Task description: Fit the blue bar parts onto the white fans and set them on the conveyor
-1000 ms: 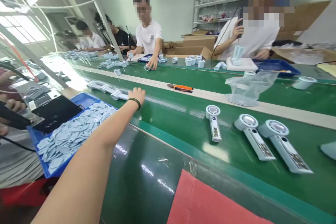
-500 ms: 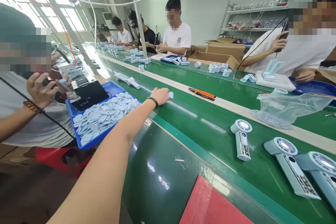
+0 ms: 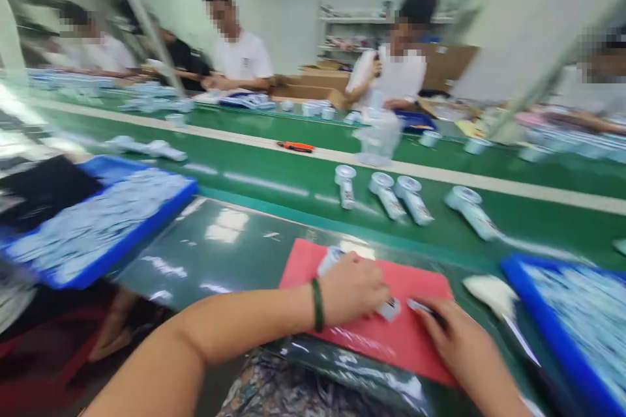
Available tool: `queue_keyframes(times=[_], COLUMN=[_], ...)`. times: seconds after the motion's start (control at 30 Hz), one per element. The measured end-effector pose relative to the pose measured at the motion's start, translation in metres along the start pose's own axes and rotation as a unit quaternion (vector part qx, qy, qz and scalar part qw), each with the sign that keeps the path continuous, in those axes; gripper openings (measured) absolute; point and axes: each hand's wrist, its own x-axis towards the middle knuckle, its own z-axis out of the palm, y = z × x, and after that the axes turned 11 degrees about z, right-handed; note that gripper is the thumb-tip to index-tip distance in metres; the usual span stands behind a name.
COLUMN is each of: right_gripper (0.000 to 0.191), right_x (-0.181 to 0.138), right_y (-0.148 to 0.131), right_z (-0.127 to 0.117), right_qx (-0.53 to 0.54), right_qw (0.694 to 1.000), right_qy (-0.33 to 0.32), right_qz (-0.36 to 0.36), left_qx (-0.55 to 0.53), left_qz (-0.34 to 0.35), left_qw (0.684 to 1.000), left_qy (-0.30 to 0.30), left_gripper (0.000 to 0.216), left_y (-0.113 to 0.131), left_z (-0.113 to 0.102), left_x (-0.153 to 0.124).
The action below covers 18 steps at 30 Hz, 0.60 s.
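Note:
On the red mat (image 3: 303,268) lies a pale blue handheld fan housing (image 3: 330,260). My left hand (image 3: 355,290), with a dark band at the wrist, is closed over its middle; the round head shows beyond the hand, and the handle end pokes out by the fingertips. To the right, my right hand (image 3: 462,342) is closed on a slim dark object with a pale tip (image 3: 415,305), its kind blurred. That tip points at the handle end, apart from it.
Blue trays of pale blue parts stand left (image 3: 190,187) and right (image 3: 513,280). Several fan housings (image 3: 386,199) lie on the green conveyor belt (image 3: 274,189), with orange pliers (image 3: 298,146) and a plastic bag (image 3: 376,143) farther back. Co-workers (image 3: 239,58) sit opposite.
My view has swung right. My left hand has come back from the belt at the left to the fan housing on the mat. My right hand has come into view.

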Motion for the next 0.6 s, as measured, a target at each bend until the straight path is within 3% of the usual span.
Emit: queue_keyframes(times=[0.1, 0.17, 0.27, 0.47, 0.6], right_gripper=[0.019, 0.023, 0.02, 0.031, 0.023], right_x=[-0.017, -0.012, -0.004, -0.006, 0.005], right_y=[-0.002, -0.005, -0.007, -0.005, -0.012], right_z=[-0.01, -0.016, -0.023, -0.03, -0.033], right_qx=[-0.025, -0.051, -0.095, -0.099, -0.134], right_qw=[0.996, 0.993, 0.987, 0.989, 0.984], right_qy=[-0.048, -0.055, -0.04, -0.042, -0.083], right_qz=[0.066, 0.095, 0.123, 0.103, 0.085], left_qx=[0.005, -0.014, -0.088, -0.128, -0.11], left_qz=[-0.053, -0.046, -0.021, -0.038, -0.047], left_qw=[0.998, 0.998, 0.995, 0.991, 0.993], left_qy=[-0.036, -0.051, -0.04, 0.0, 0.011], left_gripper=[0.013, 0.029, 0.023, 0.029, 0.032], left_y=[-0.011, -0.034, -0.055, -0.047, -0.047], left_z=[-0.01, -0.01, -0.003, 0.005, 0.003], left_x=[-0.011, -0.02, -0.034, -0.044, -0.037])
